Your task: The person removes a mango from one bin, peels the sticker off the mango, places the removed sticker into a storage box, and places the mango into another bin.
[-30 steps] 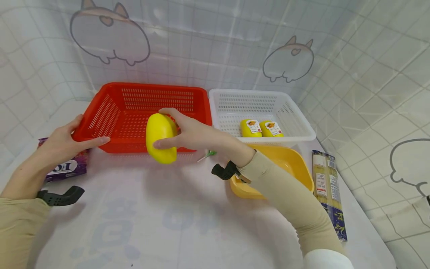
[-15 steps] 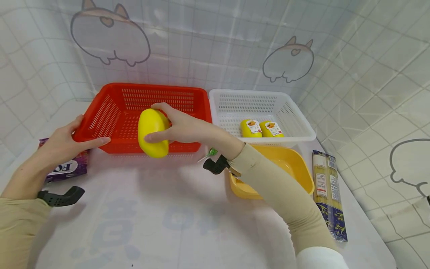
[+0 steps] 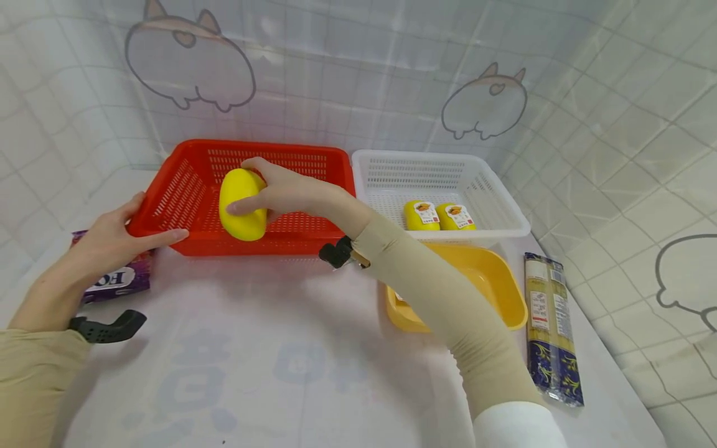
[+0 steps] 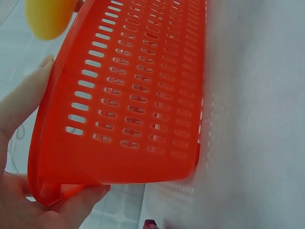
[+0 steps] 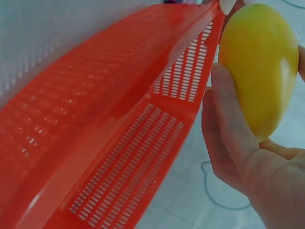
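Observation:
My right hand (image 3: 288,190) grips a smooth yellow mango (image 3: 238,202) over the front part of the red plastic basket (image 3: 263,244). In the right wrist view, fingers and thumb wrap the mango (image 5: 259,71), which is apart from the basket wall (image 5: 138,167). My left hand (image 3: 106,242) holds the basket's front left corner, thumb along the front rim and fingers round the outside. The left wrist view shows that hand (image 4: 28,200) at the corner of the perforated red wall (image 4: 119,105), with the mango (image 4: 50,16) beyond the rim.
A white basket (image 3: 498,234) with two labelled yellow mangoes (image 3: 421,216) stands right of the red one. In front of it is a yellow tub (image 3: 512,305), partly behind my right sleeve. Packaged noodles (image 3: 551,330) lie far right; a purple packet (image 3: 120,280) lies under my left hand.
My right hand has carried the mango leftward and farther back, from the basket's front edge to over its inside. My left hand keeps its hold on the corner.

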Demonstrator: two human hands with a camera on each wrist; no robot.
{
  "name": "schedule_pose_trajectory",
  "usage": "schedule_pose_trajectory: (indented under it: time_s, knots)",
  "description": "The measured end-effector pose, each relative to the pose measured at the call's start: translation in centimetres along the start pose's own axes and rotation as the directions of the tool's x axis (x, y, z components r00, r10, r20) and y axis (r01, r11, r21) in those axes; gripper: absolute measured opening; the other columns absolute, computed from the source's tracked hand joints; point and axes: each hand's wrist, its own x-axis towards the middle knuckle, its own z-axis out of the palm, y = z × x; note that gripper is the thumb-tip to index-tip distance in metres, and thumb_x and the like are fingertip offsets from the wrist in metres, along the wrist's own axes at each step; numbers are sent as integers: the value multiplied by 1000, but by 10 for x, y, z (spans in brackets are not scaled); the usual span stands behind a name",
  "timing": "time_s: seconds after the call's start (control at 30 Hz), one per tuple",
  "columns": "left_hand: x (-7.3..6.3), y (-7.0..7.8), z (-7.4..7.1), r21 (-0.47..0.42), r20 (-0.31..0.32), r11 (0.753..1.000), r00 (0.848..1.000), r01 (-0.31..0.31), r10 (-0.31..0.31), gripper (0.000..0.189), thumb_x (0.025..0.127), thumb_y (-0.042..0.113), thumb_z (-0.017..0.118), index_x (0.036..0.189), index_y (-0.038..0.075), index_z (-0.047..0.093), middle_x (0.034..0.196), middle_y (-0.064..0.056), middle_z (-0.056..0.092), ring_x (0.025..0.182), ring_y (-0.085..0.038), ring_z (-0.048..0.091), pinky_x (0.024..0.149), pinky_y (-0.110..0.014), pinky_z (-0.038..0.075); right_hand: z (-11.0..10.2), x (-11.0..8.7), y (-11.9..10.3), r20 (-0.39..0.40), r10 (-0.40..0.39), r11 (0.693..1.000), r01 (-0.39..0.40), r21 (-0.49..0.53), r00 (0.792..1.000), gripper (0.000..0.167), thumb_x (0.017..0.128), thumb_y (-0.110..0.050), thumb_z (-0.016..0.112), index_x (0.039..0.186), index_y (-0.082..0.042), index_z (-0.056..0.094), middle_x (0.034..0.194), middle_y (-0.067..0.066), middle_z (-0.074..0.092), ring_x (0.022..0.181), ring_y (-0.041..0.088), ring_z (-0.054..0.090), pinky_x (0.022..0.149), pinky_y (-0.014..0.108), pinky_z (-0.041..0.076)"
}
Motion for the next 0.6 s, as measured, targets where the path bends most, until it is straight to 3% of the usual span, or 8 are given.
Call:
schedule_pose_trajectory:
  time_s: [0.43,0.6]
  knots:
    - [0,2,1,12,5,1000,1000,2,-2,118,88,68,59,155,12,-21,158,-38,10,130,-55,22,86,-72,42,-9,42,-9,55,95,995,-96,15,994,72,90,-30,75,147,-24,33,124,-4,52,101,14,62,80,25,59]
    - [-1,2,0,16,6,1000,1000,12,-12,118,88,69,59,155,13,-22,160,-36,4,132,-55,19,88,-76,39,-11,57,-12,74,144,984,-151,99,987,75,90,-26,75,151,-27,31,123,-4,51,99,16,63,83,27,59]
